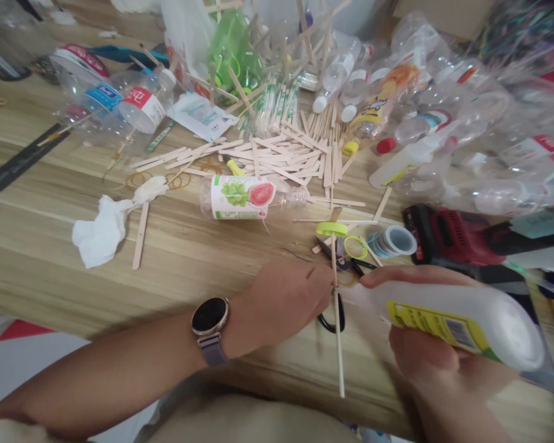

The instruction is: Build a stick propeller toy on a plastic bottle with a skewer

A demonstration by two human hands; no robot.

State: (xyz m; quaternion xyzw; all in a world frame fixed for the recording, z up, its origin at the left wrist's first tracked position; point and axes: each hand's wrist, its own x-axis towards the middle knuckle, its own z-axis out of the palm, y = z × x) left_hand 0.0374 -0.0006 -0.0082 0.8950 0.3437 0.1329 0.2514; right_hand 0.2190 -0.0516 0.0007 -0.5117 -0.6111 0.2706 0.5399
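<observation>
My left hand (286, 301), with a dark watch on its wrist, pinches a thin wooden skewer (338, 344) near its middle. The skewer runs from the table's front edge up to a yellow-green bottle cap (331, 229) at its top. My right hand (425, 357) grips a white glue bottle (461, 320) with a yellow label, tilted so its nozzle points at the skewer by my left fingers. Black scissors (337, 264) lie under the skewer.
Many wooden craft sticks (286, 157) are heaped at the table's middle. A small labelled plastic bottle (244, 197) lies beside them. Empty bottles (443, 104) crowd the back right. A crumpled tissue (101, 231), tape rolls (392, 241) and a red power tool (452, 237) are nearby.
</observation>
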